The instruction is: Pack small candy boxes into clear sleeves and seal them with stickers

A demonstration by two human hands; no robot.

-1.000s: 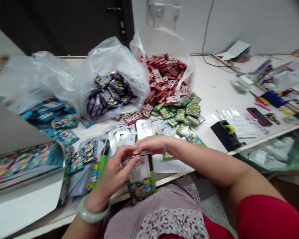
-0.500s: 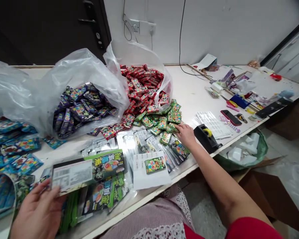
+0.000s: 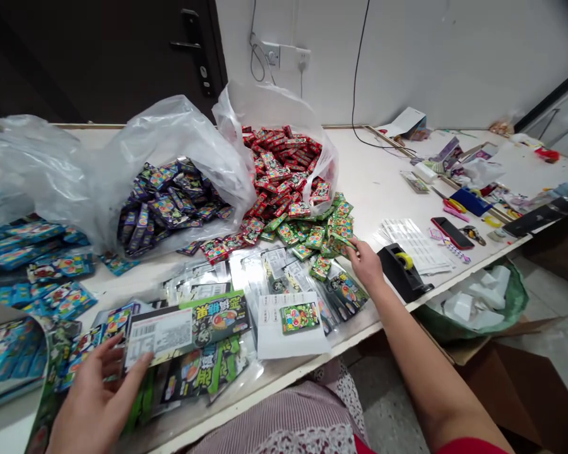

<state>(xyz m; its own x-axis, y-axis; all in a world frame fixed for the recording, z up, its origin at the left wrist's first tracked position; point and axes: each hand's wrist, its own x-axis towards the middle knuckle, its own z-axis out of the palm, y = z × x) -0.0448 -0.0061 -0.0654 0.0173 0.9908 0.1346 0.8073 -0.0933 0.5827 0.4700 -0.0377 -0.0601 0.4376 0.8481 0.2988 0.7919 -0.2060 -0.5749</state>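
Observation:
My left hand grips the left end of a flat black-and-green printed packet with a white label, thumb on top. More black-and-green packets lie under it near the table edge. My right hand pinches a small green box at the right side of a heap of green boxes. Between the hands, one green box rests on a white printed sheet. Clear-sleeved black packets are spread behind that sheet.
Plastic bags hold purple boxes and red boxes; blue packets lie at left. A black tape dispenser, label sheets and a phone stand to the right. A green sack sits below the table edge.
The view has swung slightly left, so the scene sits further right. My right hand has lifted a green box a little from the heap. My left hand still holds the printed packet, now lower.

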